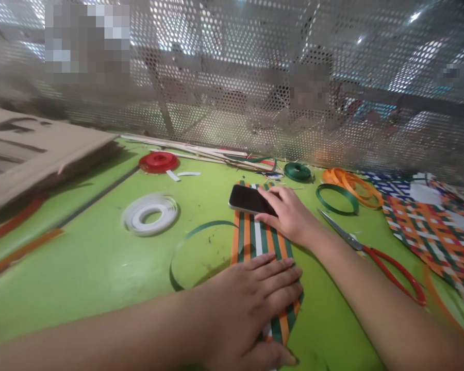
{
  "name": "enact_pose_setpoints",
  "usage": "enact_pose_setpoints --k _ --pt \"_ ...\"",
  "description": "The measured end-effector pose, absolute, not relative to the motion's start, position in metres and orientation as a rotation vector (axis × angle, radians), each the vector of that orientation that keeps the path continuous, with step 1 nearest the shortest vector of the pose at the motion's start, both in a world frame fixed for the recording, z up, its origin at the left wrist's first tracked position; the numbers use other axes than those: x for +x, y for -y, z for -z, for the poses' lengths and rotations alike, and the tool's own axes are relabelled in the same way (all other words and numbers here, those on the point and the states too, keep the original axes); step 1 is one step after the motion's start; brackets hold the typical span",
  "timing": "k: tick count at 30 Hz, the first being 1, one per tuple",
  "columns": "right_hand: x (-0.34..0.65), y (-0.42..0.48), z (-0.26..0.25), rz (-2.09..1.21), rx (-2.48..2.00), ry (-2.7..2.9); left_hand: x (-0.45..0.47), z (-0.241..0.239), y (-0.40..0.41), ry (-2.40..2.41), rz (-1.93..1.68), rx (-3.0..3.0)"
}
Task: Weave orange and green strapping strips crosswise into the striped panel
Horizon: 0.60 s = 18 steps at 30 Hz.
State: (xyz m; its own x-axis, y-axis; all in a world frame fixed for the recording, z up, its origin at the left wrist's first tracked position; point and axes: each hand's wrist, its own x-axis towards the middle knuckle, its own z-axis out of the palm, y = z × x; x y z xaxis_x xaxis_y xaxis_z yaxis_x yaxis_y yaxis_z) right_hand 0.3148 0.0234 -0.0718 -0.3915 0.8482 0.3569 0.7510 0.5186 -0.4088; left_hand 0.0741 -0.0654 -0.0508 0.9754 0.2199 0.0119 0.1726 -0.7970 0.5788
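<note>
Orange, green and white strips (257, 239) lie side by side on a green table (93, 257). My left hand (247, 304) presses flat on their near end, fingers spread. My right hand (290, 211) rests on the far end, fingertips touching a black phone (249, 200) that lies across the strips. A loose green strip (195, 247) curls beside them on the left.
Red-handled scissors (375, 255) lie to the right of my right arm. Woven mats (429, 232) lie at far right. Rolls of white (150, 212), red (158, 161), green (297, 171) and orange (351, 183) strip sit around. Cardboard (27, 149) is at left. A perforated metal screen (232, 77) stands behind.
</note>
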Motion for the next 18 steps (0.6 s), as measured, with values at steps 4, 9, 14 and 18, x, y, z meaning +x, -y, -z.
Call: enact_pose_setpoints --k 4,9,14,18 --pt "0.311 -0.027 0.082 -0.168 -1.313 2.353 0.075 0.052 0.065 -0.269 -0.104 2.513" --pt "0.312 -0.029 0.083 -0.193 -1.366 2.36 0.074 0.053 0.066 -0.264 -0.117 2.537" --pt "0.326 -0.026 0.068 -0.256 -1.386 2.309 0.073 0.054 0.066 -0.259 -0.161 2.562" --pt "0.348 -0.019 0.053 -0.305 -1.443 2.285 0.073 0.053 0.066 -0.255 -0.166 2.546"
